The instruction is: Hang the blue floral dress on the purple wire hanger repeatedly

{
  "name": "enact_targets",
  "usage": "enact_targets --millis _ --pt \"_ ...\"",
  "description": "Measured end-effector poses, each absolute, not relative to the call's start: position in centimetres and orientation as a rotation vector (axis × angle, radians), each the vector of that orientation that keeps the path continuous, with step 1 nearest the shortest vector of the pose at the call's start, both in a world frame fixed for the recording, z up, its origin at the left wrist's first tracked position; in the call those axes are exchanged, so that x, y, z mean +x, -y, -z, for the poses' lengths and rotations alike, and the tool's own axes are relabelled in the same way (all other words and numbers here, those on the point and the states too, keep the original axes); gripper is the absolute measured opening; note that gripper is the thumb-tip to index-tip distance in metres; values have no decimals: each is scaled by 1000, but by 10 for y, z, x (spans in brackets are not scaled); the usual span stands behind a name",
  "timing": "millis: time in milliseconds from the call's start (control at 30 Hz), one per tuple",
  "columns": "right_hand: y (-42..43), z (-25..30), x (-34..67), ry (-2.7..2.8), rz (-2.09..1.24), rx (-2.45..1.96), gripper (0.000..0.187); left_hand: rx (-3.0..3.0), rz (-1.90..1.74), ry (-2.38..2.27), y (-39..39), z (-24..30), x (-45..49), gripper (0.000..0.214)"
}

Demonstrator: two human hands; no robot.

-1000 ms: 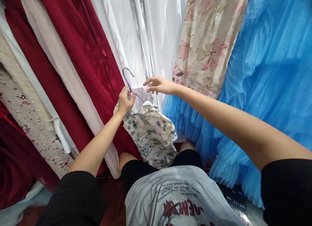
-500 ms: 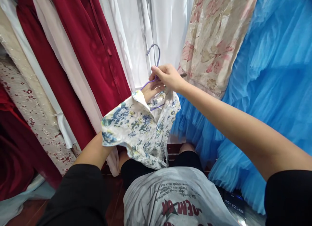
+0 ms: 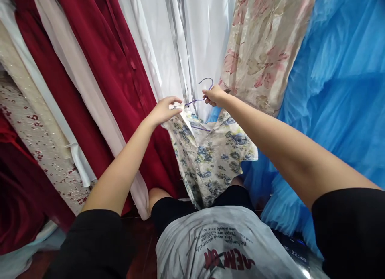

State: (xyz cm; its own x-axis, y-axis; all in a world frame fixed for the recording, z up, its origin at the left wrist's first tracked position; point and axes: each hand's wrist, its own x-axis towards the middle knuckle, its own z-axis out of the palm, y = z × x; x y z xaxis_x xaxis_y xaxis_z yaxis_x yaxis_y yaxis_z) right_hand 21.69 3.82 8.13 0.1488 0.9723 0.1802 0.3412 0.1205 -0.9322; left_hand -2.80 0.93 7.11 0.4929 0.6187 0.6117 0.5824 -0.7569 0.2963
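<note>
A small white shirt point(image 3: 210, 162) with blue and yellow floral print hangs in front of my knees on a thin purple hanger point(image 3: 197, 101). My right hand point(image 3: 215, 95) is closed around the hanger's neck, just under its hook. At the left end of the collar, my left hand point(image 3: 165, 110) grips the shirt between thumb and fingers; part of that grip is hidden by the hand. Through the open neckline shows the hanger's lower bar.
Dark red dresses point(image 3: 111, 70) and a pale pink one point(image 3: 78, 74) hang to the left. White gowns point(image 3: 204, 34) hang ahead, beside a beige floral dress point(image 3: 264, 50). Ruffled blue tulle point(image 3: 339, 90) fills the right. A device with a lit timer point(image 3: 294, 253) lies lower right.
My left hand has come out from inside the shirt to its left collar. The shirt has swung round to the right, and my right hand has moved right and slightly down with the hanger.
</note>
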Motion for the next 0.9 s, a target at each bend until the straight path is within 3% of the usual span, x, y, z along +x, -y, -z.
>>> enact_targets --millis 167,433,600,767,900 --pt "-53 -92 211 1374 -828 -1388 26 2966 -1182 -1201 -35 -65 -7 40" --pt "-57 -89 194 1590 -907 -1212 23 2898 -1115 -1462 -42 -50 -1 30" --pt "-55 -88 209 1591 -669 -1134 22 2899 -1119 -1340 -50 -60 8 30" --pt "-47 -80 234 1820 -304 -1213 6 2877 -1118 -1372 -61 -62 14 29" --pt "-29 -54 247 2077 69 -1125 30 2886 -1099 -1409 -57 -47 -4 32"
